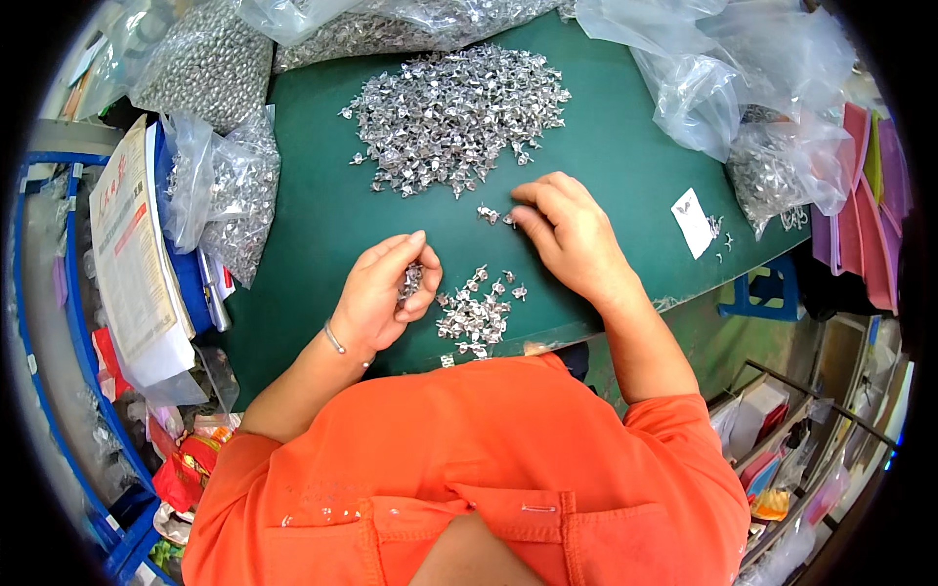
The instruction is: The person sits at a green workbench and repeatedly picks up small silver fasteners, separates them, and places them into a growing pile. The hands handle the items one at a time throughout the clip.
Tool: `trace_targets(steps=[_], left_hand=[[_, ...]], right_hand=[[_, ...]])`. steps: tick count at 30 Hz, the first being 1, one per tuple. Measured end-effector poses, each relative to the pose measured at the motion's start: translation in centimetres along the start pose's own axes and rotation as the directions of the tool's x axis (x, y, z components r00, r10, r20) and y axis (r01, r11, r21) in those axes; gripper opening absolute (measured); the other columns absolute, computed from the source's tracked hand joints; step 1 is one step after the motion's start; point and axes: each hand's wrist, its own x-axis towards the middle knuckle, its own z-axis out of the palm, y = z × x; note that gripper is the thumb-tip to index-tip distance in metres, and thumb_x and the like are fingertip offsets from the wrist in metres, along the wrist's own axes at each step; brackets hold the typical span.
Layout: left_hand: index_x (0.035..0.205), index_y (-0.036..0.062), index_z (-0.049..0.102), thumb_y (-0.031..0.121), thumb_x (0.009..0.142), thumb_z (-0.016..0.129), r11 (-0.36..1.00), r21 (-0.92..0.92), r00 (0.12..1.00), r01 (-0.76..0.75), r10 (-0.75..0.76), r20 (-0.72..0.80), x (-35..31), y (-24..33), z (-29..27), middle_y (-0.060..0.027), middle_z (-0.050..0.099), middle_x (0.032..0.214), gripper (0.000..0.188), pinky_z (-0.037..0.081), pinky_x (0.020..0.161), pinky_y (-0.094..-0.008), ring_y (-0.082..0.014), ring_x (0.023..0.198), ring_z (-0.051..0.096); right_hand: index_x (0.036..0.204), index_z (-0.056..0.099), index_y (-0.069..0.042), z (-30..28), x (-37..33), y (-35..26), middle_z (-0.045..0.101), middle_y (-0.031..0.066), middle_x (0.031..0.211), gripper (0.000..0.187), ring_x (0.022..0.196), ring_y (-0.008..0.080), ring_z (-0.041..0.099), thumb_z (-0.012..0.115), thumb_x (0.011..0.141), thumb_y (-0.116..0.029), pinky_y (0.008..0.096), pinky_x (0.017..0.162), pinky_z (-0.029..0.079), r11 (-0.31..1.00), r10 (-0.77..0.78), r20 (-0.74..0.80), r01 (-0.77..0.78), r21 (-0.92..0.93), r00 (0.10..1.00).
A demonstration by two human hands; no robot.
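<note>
My left hand [376, 298] is curled, palm turned inward, around several small silvery metal parts [410, 281] above the green tabletop [322, 186]. My right hand [572, 234] has its fingers bent and thumb close to the index finger, with a small metal part [509, 220] at the tips. Just left of those fingertips lie a few loose parts [488, 214]. Beyond both hands spreads a large heap of metal parts [454, 117]. A smaller heap [474, 317] sits between my left hand and the table's near edge. The parts' exact shape is too small to make out.
Clear plastic bags of metal pieces stand at the back left [210, 68], left [239, 190] and right [782, 166]. A white card [692, 223] lies at the right with a few parts beside it. Papers [142, 244] lean at the left; a blue stool [767, 290] stands below the table.
</note>
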Motion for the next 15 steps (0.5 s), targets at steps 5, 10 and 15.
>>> trace_targets(steps=[5, 10, 15], left_hand=[[0.091, 0.0056, 0.058, 0.027, 0.107, 0.046, 1.000, -0.002, 1.000, -0.011, 0.011, 0.005, -0.1, -0.1, -0.1, -0.0083, 0.060, 0.076, 0.029, 0.029, 0.039, -0.0213, -0.0100, 0.048, 0.043], [0.091, 0.0054, 0.058, 0.026, 0.107, 0.046, 1.000, -0.020, 1.000, -0.004, 0.004, 0.004, 0.0, -0.1, 0.1, -0.0084, 0.060, 0.075, 0.029, 0.029, 0.039, -0.0216, -0.0099, 0.048, 0.042], [0.089, 0.0046, 0.058, 0.027, 0.106, 0.049, 0.999, -0.032, 1.000, -0.002, 0.003, 0.029, -0.1, 0.0, -0.1, -0.0072, 0.060, 0.075, 0.030, 0.029, 0.040, -0.0216, -0.0094, 0.049, 0.044]], right_hand=[[0.096, 0.069, -0.004, -1.4, 0.2, 0.1, 0.064, 0.0106, 0.093, 0.013, 0.093, 0.0330, 0.063, 0.070, 0.085, -0.011, 0.0426, 0.080, 0.051, 0.972, -0.117, 0.445, 0.011, 0.233, 0.888], [0.093, 0.068, -0.005, 1.1, 1.4, -0.8, 0.060, 0.0096, 0.087, 0.015, 0.083, 0.0326, 0.062, 0.073, 0.081, -0.011, 0.0428, 0.073, 0.052, 0.988, -0.143, 0.017, 0.144, -0.056, 0.990], [0.091, 0.066, -0.005, 1.3, 0.9, -0.3, 0.059, 0.0098, 0.087, 0.013, 0.083, 0.0324, 0.062, 0.073, 0.080, -0.008, 0.0428, 0.072, 0.053, 0.976, -0.188, -0.028, 0.184, -0.113, 0.982]])
